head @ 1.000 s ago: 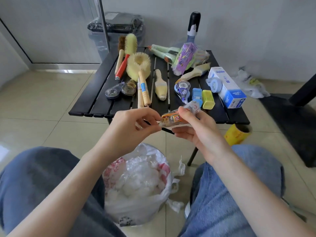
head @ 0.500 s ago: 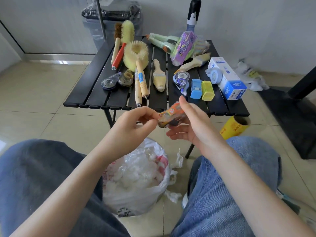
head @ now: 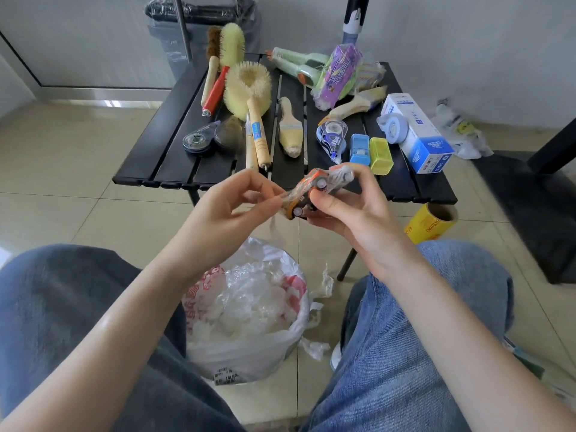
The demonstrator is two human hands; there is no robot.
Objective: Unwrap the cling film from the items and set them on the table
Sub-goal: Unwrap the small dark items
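Orange toy car, film-wrapped, long axis slanting up-right; right hand grips it, left hand pinches cling film at lower-left end.

1. An indoor room, plain and sparsely furnished, more like a home corner or utility space than a shop or lab; which exactly cannot be told
2. Glossy beige floor tiles cover the lower frame, and a bare white wall fills the upper right
3. A small black slatted folding table in the centre holds household brushes and stationery
4. At the top, a grey bin lined with a black bag stands by a metal-framed sliding door
5. A plastic bag of crumpled film sits on the floor, lower centre
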